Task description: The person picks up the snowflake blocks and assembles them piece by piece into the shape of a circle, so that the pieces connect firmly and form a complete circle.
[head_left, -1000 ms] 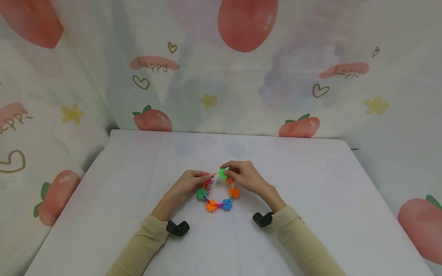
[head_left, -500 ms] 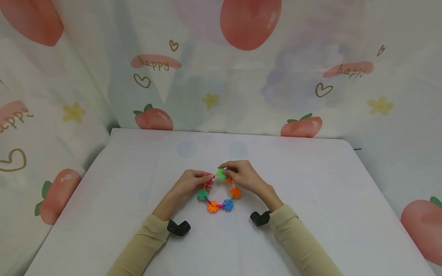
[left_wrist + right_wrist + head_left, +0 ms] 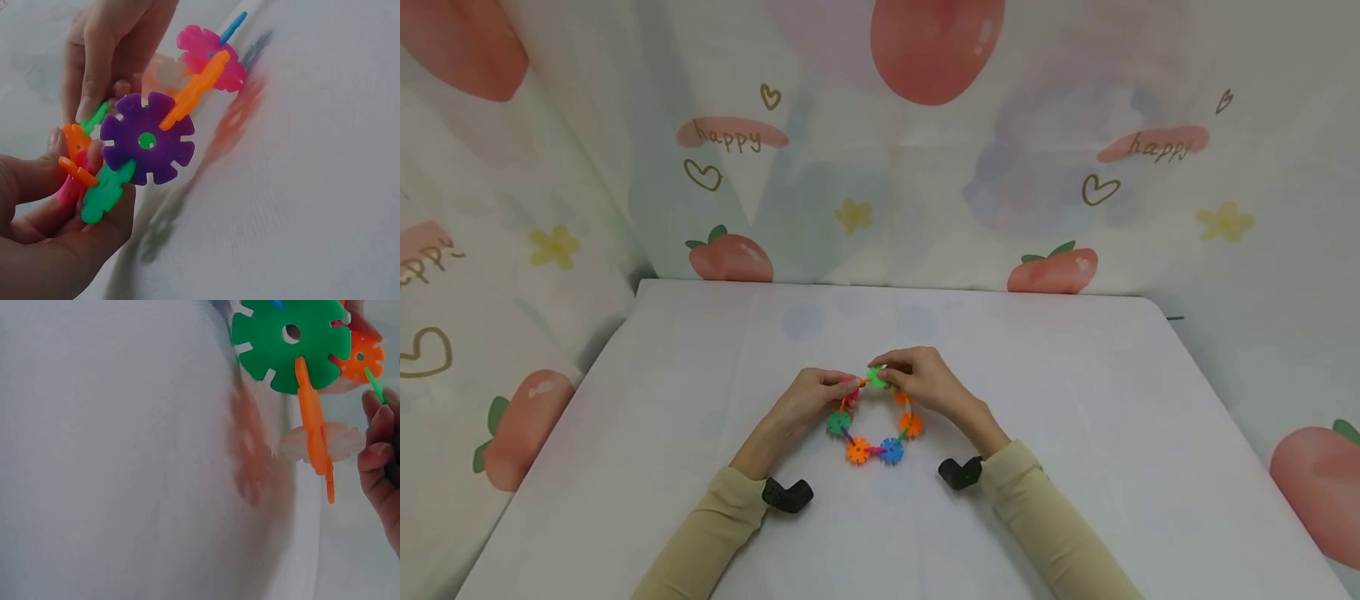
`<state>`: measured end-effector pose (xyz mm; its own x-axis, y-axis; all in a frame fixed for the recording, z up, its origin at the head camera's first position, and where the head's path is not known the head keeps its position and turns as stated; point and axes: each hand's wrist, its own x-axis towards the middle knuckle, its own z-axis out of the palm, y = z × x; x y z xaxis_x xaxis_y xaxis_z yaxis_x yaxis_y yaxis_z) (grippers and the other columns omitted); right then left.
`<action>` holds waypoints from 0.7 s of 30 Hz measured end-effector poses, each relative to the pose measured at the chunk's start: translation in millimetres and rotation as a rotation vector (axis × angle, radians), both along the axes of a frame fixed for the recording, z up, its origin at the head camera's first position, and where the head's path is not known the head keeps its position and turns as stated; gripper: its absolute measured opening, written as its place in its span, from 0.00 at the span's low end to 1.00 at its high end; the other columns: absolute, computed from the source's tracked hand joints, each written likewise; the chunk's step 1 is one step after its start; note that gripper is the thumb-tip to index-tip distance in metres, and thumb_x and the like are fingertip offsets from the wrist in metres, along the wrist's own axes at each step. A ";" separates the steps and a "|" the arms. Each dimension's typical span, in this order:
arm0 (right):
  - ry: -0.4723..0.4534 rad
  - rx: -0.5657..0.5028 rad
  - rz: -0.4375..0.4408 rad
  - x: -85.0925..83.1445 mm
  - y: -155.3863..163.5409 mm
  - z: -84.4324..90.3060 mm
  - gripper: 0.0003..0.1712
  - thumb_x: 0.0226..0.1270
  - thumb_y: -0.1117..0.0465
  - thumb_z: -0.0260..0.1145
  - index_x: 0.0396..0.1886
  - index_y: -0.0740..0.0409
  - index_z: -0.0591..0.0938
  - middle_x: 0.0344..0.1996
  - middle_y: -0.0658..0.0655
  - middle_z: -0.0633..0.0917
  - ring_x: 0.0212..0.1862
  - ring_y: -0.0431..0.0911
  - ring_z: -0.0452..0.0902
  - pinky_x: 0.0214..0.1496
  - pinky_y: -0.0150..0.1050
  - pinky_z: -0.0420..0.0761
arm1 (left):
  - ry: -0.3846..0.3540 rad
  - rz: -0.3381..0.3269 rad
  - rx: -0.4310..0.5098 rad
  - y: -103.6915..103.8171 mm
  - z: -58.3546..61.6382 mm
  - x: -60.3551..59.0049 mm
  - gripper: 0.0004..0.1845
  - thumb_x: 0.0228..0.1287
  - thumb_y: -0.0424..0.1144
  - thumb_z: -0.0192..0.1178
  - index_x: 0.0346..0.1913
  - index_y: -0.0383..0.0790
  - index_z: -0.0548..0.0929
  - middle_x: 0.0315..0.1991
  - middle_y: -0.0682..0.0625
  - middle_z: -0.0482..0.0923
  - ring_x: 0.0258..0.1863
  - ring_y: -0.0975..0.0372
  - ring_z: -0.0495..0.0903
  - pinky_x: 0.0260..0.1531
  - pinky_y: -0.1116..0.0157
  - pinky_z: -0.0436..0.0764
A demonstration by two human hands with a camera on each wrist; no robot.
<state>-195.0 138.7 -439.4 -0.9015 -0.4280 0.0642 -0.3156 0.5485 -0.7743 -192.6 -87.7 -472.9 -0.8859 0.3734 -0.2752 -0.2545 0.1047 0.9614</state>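
Observation:
A loop of joined, notched plastic snowflake discs hangs between the hands, with a blue disc (image 3: 891,451) and a dark green disc (image 3: 838,423) along its near side. My left hand (image 3: 807,402) pinches a pink disc (image 3: 74,185) at the loop's left end; an orange disc (image 3: 76,139) is beside its fingertips. My right hand (image 3: 931,382) pinches a light green disc (image 3: 876,377) between thumb and fingers. That green edge meets the orange disc (image 3: 369,359) in the right wrist view; how deeply it sits cannot be told. A purple disc (image 3: 172,150) shows large in the left wrist view.
The loop is above a white-covered table (image 3: 1037,375), casting coloured shadows. A clear disc (image 3: 347,442) sits on the loop beside an edge-on orange disc. Black wrist cameras (image 3: 787,496) sit at both cuffs. A printed cloth (image 3: 910,192) hangs behind the table.
My right hand has shifted slightly left with the light green disc, closing the gap to the orange disc by the left fingertips. My left hand has stayed nearly still.

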 end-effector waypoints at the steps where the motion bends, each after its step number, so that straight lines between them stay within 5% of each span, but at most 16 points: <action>1: 0.007 -0.002 0.001 0.0 -1.3 -0.5 0.11 0.73 0.66 0.66 0.51 0.59 0.90 0.42 0.58 0.91 0.28 0.41 0.77 0.33 0.32 0.79 | 0.010 0.005 -0.008 -0.1 0.0 0.1 0.17 0.74 0.37 0.63 0.50 0.22 0.85 0.28 0.50 0.85 0.31 0.62 0.82 0.41 0.70 0.85; 12: 0.099 0.054 -0.054 -4.6 6.9 -1.4 0.18 0.73 0.57 0.68 0.57 0.60 0.86 0.44 0.56 0.90 0.40 0.47 0.83 0.39 0.37 0.82 | 0.012 -0.002 0.022 -3.2 3.8 -2.8 0.18 0.74 0.35 0.61 0.56 0.22 0.82 0.32 0.48 0.85 0.31 0.61 0.83 0.44 0.68 0.86; 17: -0.016 0.158 -0.013 -2.3 17.1 -6.0 0.16 0.70 0.56 0.70 0.52 0.60 0.88 0.45 0.56 0.89 0.43 0.46 0.82 0.46 0.40 0.83 | -0.019 -0.003 0.024 -5.7 1.8 -3.4 0.20 0.75 0.37 0.61 0.62 0.27 0.80 0.35 0.47 0.84 0.34 0.60 0.84 0.47 0.67 0.86; 21: -0.003 0.166 0.044 -1.3 18.9 -14.3 0.13 0.70 0.60 0.70 0.49 0.61 0.90 0.42 0.57 0.90 0.38 0.44 0.82 0.42 0.38 0.83 | -0.014 -0.006 0.030 -4.4 -0.7 -2.3 0.20 0.76 0.38 0.60 0.62 0.26 0.80 0.34 0.48 0.83 0.33 0.61 0.84 0.47 0.68 0.86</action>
<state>-196.3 157.6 -453.7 -0.8818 -0.4713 -0.0135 -0.3395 0.6545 -0.6755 -194.9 -92.1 -473.7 -0.8797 0.3870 -0.2763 -0.2677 0.0772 0.9604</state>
